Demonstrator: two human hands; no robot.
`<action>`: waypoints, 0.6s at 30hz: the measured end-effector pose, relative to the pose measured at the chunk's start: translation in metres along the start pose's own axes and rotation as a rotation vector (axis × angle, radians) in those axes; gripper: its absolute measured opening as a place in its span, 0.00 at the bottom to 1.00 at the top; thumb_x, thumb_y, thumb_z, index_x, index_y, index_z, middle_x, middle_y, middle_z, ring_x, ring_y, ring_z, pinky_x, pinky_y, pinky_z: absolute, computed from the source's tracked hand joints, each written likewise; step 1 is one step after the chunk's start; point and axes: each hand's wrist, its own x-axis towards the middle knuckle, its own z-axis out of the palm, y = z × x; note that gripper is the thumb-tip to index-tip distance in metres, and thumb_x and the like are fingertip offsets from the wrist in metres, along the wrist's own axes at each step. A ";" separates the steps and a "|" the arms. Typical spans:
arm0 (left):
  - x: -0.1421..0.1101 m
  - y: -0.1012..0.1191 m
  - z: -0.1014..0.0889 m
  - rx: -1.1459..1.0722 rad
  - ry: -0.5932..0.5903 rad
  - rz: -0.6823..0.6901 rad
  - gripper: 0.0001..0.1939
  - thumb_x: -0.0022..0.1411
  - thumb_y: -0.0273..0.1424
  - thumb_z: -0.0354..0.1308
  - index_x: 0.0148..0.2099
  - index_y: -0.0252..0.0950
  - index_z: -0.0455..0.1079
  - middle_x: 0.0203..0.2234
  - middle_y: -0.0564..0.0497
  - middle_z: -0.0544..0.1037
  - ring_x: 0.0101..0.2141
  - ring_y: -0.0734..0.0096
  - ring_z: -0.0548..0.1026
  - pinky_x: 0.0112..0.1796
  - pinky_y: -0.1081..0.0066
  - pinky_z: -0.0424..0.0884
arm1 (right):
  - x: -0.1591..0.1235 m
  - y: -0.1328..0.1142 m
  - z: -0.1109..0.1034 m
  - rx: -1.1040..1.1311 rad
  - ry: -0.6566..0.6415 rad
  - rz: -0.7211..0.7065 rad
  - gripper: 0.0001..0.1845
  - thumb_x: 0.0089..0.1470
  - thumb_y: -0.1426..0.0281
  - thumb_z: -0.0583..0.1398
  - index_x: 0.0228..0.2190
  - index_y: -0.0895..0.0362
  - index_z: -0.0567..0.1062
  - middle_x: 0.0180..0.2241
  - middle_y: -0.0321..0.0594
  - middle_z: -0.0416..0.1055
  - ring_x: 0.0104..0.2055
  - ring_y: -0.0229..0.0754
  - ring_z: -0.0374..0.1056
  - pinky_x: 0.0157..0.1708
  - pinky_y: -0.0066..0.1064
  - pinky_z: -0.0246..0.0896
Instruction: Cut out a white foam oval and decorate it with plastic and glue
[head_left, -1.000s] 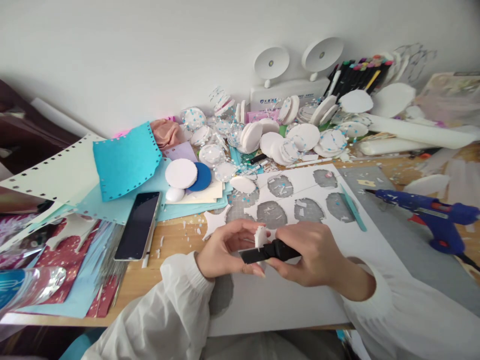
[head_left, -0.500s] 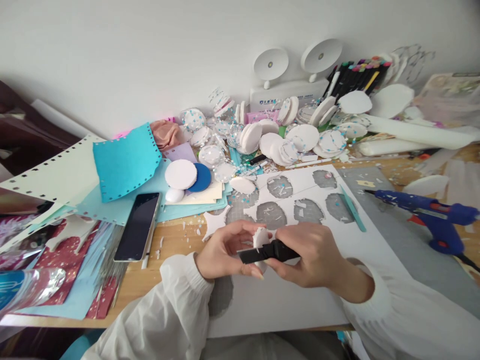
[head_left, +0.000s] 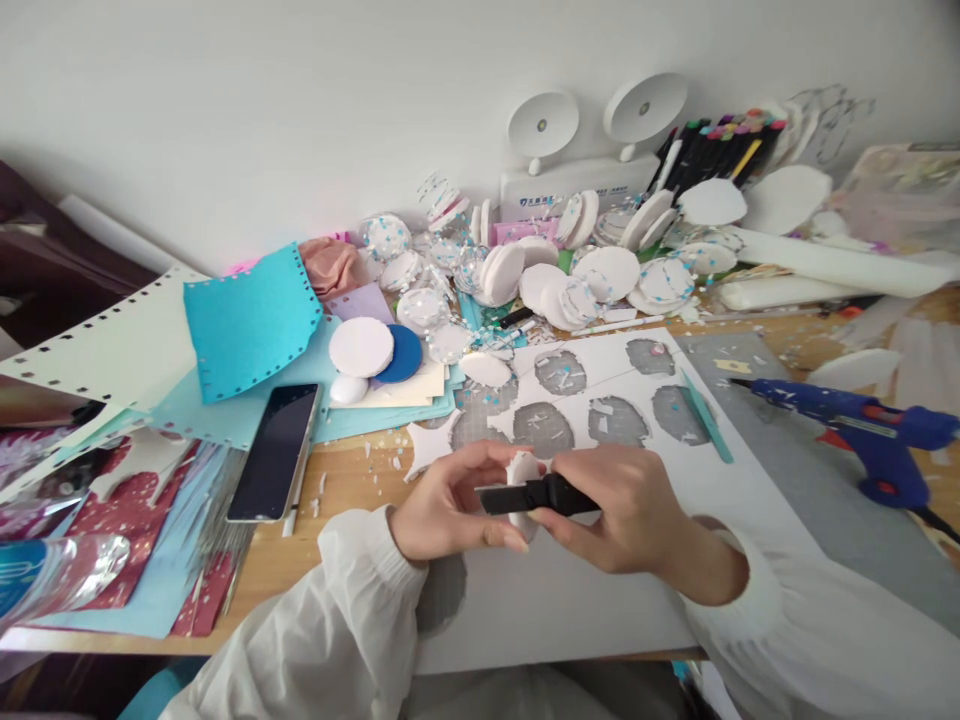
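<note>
My left hand [head_left: 450,505] pinches a small white foam disc [head_left: 523,467] on edge, thumb below and fingers above. In my right hand [head_left: 619,505] is a black utility knife [head_left: 551,495], its dark blade [head_left: 501,499] pointing left across the disc's rim. The right thumb is close to the disc's lower edge. Under both hands lies a white foam sheet [head_left: 525,615] with several round holes cut through it, grey mat showing in them. Part of the disc is hidden behind the knife.
A blue glue gun [head_left: 862,420] lies at right on the grey mat [head_left: 780,450]. A teal cutter [head_left: 706,415] rests on the sheet. At left are a phone [head_left: 276,452] and a plastic bottle [head_left: 64,575]. White discs [head_left: 504,275] pile up along the wall.
The knife has shifted slightly upward against the disc, its blade now more level. The left thumb has moved up a little. Both hands stay in nearly the same place.
</note>
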 end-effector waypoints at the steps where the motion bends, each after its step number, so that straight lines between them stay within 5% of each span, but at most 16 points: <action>1: 0.000 0.001 0.000 -0.007 0.002 0.006 0.32 0.42 0.27 0.73 0.52 0.36 0.70 0.44 0.44 0.77 0.46 0.59 0.76 0.48 0.61 0.70 | 0.000 0.001 0.000 -0.006 0.002 0.004 0.20 0.57 0.56 0.54 0.23 0.58 0.69 0.16 0.34 0.65 0.18 0.35 0.60 0.21 0.29 0.48; 18: 0.001 0.001 -0.001 -0.031 0.001 -0.041 0.31 0.46 0.35 0.71 0.53 0.37 0.68 0.42 0.44 0.77 0.45 0.58 0.75 0.44 0.62 0.71 | 0.000 0.009 0.000 -0.052 0.023 0.044 0.18 0.51 0.57 0.58 0.20 0.56 0.65 0.15 0.32 0.60 0.17 0.34 0.56 0.21 0.29 0.46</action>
